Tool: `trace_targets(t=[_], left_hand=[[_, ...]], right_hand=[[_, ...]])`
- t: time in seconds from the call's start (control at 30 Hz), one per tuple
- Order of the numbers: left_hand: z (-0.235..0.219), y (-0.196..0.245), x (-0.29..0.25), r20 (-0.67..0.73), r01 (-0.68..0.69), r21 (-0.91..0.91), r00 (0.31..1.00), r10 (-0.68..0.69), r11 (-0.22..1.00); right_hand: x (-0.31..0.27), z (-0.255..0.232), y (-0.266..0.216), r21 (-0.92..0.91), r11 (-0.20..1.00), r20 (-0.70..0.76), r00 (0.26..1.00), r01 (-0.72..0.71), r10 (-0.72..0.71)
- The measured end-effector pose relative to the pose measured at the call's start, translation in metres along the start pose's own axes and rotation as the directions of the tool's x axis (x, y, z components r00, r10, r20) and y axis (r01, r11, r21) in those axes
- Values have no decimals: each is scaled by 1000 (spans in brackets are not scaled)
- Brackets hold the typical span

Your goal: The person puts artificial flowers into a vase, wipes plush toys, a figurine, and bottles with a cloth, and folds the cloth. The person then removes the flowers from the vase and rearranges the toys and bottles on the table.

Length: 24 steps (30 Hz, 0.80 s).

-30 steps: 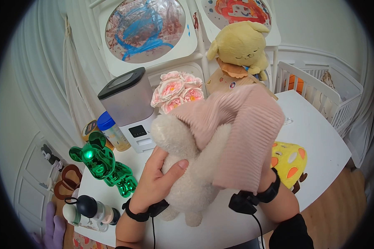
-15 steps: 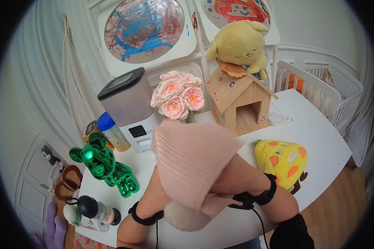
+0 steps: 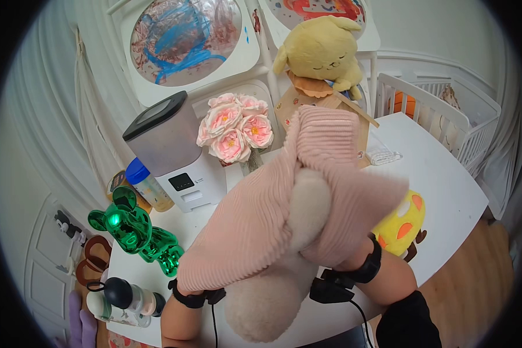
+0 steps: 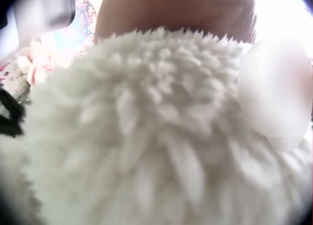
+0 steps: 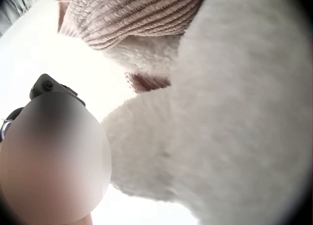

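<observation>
A fluffy off-white plush toy (image 3: 264,304) is between my hands, low over the near part of the table. A pink ribbed knit cloth (image 3: 243,232) drapes over much of it, and one pale furry part (image 3: 310,203) pokes out through a gap. My left hand (image 4: 176,12) lies against the fur in the left wrist view, its fingers out of sight; in the head view the cloth covers it. The right forearm (image 3: 391,284) reaches under the cloth's right side, where that hand is hidden. I cannot tell how the fingers hold the toy.
On the white table (image 3: 446,185), a yellow spotted plush (image 3: 409,223) sits right. Behind stand a wooden house (image 3: 362,124) topped by a yellow plush dog (image 3: 319,49), pink flowers (image 3: 232,130) and a dispenser (image 3: 180,156). A green bear figure (image 3: 136,229) and bottles (image 3: 119,293) line the left.
The pink cloth swung down toward me, then spread out wide again over both hands. The plush toy's position has turned, with a round furry part now nearest me. The head view has shifted slightly.
</observation>
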<state>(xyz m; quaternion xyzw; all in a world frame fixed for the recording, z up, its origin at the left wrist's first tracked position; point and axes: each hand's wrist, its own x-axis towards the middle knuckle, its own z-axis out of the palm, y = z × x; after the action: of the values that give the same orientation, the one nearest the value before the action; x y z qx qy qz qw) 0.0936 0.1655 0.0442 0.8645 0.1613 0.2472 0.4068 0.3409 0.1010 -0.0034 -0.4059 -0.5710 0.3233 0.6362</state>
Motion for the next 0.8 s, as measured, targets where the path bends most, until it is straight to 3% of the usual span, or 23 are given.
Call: trace_targets(t=[0.13,0.23,0.33,0.37,0.4,0.47,0.53,0.57,0.7,0.77,0.8], left_hand=[[-8,-1,4,46,6,14,999,-7,1000],[-19,4,18,-106,-243,-161,968,228,957],[-31,12,27,-288,-494,-277,861,419,824],[-34,22,22,-288,-401,-349,906,310,847],[-36,30,16,-277,-302,-418,941,196,857],[-38,29,15,-276,-267,-410,948,161,872],[-38,24,13,-307,-229,-403,946,105,886],[-37,21,11,-324,-208,-401,943,74,892],[-35,5,5,-397,-128,-399,917,-45,908],[-34,-3,1,-438,-92,-401,893,-102,912],[-33,-7,0,-458,-73,-401,879,-131,913]], right_hand=[[15,3,-11,35,988,29,988,149,-150],[31,6,-28,65,965,40,966,253,-256],[48,11,-56,98,925,48,927,366,-372],[36,19,-104,-276,898,165,938,342,-306],[25,29,-147,-609,731,244,950,308,-196],[19,72,-72,-251,895,219,922,369,-319],[2,87,-60,-411,689,149,790,597,-595],[5,84,-63,-301,722,84,772,623,-631],[13,80,-49,-418,651,128,751,633,-648],[21,78,-46,-242,834,201,866,496,-458],[22,75,-51,-240,835,204,867,495,-455]])
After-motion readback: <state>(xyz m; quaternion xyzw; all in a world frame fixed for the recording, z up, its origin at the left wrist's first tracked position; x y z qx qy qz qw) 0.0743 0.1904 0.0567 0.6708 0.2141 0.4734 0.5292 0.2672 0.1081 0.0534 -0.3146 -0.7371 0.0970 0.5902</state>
